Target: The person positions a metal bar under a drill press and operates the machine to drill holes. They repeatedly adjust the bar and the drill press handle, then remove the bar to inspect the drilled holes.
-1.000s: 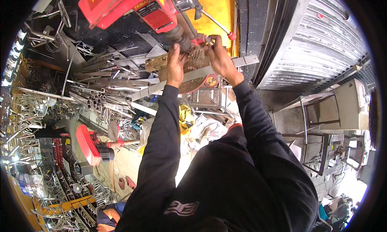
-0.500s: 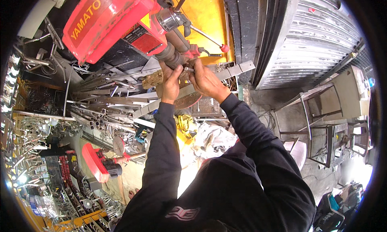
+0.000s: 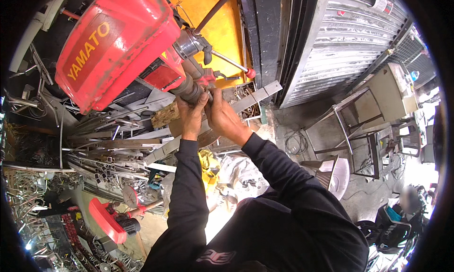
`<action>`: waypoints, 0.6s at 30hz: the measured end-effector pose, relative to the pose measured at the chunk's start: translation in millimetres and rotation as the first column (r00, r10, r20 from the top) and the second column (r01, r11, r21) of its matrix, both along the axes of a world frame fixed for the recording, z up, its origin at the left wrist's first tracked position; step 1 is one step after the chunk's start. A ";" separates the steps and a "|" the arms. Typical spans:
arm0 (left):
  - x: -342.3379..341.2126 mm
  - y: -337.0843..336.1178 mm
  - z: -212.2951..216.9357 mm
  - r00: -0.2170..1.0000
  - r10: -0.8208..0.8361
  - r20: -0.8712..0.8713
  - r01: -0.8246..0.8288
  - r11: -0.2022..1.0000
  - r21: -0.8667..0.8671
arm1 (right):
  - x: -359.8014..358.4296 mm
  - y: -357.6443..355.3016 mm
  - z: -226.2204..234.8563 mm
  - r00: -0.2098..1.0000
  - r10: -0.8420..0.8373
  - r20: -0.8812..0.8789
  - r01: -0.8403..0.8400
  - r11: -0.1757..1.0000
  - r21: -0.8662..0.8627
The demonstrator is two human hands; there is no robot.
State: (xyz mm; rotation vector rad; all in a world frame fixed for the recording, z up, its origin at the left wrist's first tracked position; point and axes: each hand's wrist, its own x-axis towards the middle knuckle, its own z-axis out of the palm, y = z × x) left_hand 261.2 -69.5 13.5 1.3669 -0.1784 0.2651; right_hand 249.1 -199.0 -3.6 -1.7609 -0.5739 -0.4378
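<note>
A red drill press stands in front of me, its dark chuck pointing down toward its table. My left hand is closed round the lower part of the chuck, thumb up along its near side. Right beside it, my right hand is closed with its fingers pressed against the chuck's right side; what they pinch is hidden. Below both hands a long flat metal bar lies slantwise, and a rough wooden block sits left of them. The drill bit, if any, cannot be seen.
Metal tubes and offcuts are heaped at the left. A second red machine stands lower left. Behind the press is a yellow panel; a roller shutter rises at the right, with a pale plastic chair and a metal-framed table nearby.
The whole view has shifted, so the press sits lower and further left. Both hands stay at the chuck; my right hand has turned, and the metal piece at its fingertips is now hidden.
</note>
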 end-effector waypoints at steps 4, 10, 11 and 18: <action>1.0 -7.4 11.4 0.996 0.084 0.026 -0.085 0.995 0.047 | -1.9 -3.4 6.5 0.990 0.040 -0.136 -0.044 0.999 -0.032; 7.4 -19.7 26.3 0.979 0.202 0.039 -0.206 0.961 0.185 | -1.8 -3.1 11.6 0.994 0.011 -0.108 -0.007 1.000 0.030; 6.7 -23.9 25.6 0.967 0.251 0.039 -0.253 0.946 0.201 | -1.2 -2.5 11.8 0.992 0.006 -0.129 0.000 0.999 0.042; 8.8 -35.2 27.2 0.937 0.348 0.020 -0.346 0.919 0.189 | 15.8 -2.7 6.1 0.981 0.045 -0.186 -0.032 0.997 0.073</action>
